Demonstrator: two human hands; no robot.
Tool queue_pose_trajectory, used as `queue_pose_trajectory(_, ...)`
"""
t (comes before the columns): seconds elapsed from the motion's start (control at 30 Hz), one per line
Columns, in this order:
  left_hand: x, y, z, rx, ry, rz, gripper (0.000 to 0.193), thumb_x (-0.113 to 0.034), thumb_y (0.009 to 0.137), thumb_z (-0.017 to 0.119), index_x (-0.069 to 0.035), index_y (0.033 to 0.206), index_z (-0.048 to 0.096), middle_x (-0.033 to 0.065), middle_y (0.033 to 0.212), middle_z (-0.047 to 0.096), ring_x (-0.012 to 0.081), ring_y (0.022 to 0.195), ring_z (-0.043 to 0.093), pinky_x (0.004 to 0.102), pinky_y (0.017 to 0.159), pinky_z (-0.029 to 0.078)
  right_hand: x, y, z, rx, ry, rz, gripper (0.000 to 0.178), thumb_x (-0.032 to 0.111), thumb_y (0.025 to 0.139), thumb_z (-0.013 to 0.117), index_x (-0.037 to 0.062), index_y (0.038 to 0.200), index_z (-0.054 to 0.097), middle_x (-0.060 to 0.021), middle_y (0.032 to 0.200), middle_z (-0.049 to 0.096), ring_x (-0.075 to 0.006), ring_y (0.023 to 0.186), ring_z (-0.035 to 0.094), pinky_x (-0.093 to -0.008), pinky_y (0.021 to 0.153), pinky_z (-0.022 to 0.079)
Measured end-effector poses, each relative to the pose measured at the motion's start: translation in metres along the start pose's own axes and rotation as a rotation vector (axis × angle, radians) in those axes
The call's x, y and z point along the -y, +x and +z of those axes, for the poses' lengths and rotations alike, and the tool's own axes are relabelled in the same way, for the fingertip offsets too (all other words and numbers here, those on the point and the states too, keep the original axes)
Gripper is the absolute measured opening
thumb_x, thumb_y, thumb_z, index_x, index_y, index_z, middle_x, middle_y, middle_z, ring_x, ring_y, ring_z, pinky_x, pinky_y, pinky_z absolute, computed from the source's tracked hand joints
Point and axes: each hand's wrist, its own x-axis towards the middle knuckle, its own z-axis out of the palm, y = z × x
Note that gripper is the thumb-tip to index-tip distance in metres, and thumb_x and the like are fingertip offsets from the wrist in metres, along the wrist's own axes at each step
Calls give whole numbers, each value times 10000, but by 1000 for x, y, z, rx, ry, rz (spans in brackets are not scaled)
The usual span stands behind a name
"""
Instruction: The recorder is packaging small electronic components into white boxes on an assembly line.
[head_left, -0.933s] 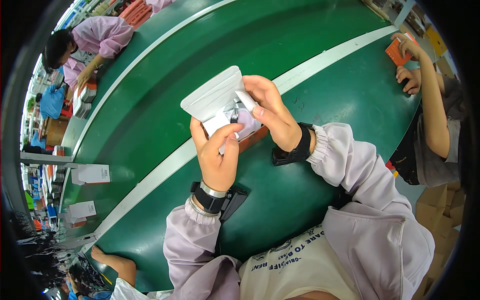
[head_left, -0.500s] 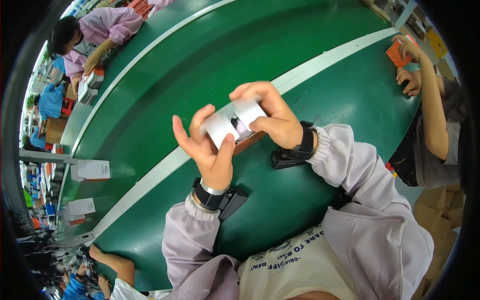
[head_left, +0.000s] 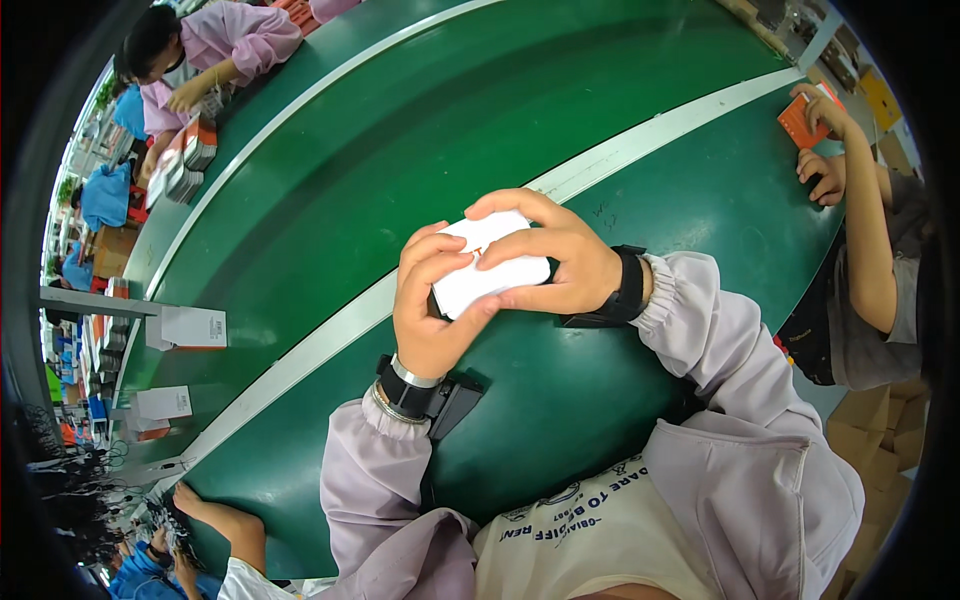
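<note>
Above the green table, a small white box with an orange mark on its face is held between both hands. My left hand grips its left side, with the fingers over the face and the thumb along the near edge. Around the right side wraps my right hand, its fingers also lying across the face and its thumb meeting the left thumb. The flaps are not visible, and the underside and any contents are hidden.
A white rail crosses the table. Two white boxes stand at far left, near black cables. A person at upper left handles stacked boxes. Another at right holds an orange box. Cardboard boxes lie lower right.
The white flaps that stood apart, showing a dark and light interior, are no longer visible; a white face shows instead. Both hands have closed further around the box.
</note>
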Motion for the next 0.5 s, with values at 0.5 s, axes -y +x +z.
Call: queue_pose_trajectory(0.5, 12, -4, -7, 72, -36, 91, 440, -157, 688, 630, -75, 1064, 416, 129, 1118, 396, 302, 1033, 402, 385, 835, 367, -5, -3, 2, 0, -98, -96, 233, 187, 753, 532, 59, 946, 550, -174, 1093, 436, -286, 933, 467, -346, 782, 378)
